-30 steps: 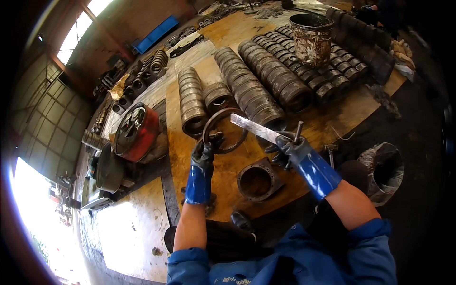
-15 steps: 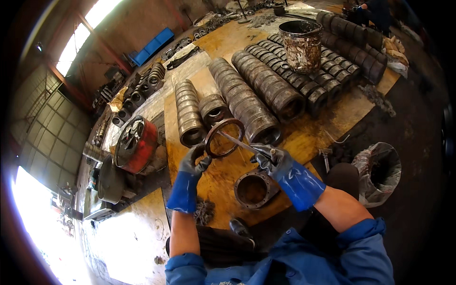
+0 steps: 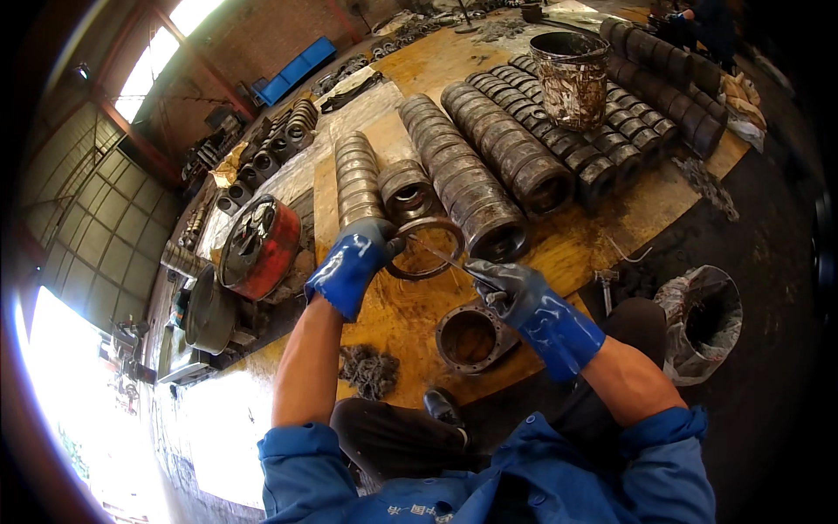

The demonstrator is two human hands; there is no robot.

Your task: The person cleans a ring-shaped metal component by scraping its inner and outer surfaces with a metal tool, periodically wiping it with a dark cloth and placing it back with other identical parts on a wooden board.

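Both my hands wear grey-palmed blue rubber gloves. My left hand [image 3: 353,266] is closed on the left edge of a dark metal ring [image 3: 428,275], held tilted above the floor sheet. In my closed right hand [image 3: 524,301] is a long, thin metal tool [image 3: 447,259], its exact kind unclear. It points left, with its far part at the ring's opening; whether it touches the ring I cannot tell. Below the right hand lies a round metal housing [image 3: 472,366] with a bolt-holed flange. A grey tangled wad of fibre [image 3: 368,371] rests below the left hand.
Rows of stacked metal cylinders [image 3: 467,179] lie ahead on the stained yellow sheet [image 3: 401,332]. A grimy bucket [image 3: 572,87] stands among them. To the left is a red drum [image 3: 272,253]; at right, a plastic-lined bin [image 3: 698,358] and a hammer [image 3: 607,293]. Another person [image 3: 707,31] is far right.
My left hand has rolled over, its back now turned up and its forearm swung left. The ring has shifted slightly right and tilted flatter. My right hand has moved slightly right and down.
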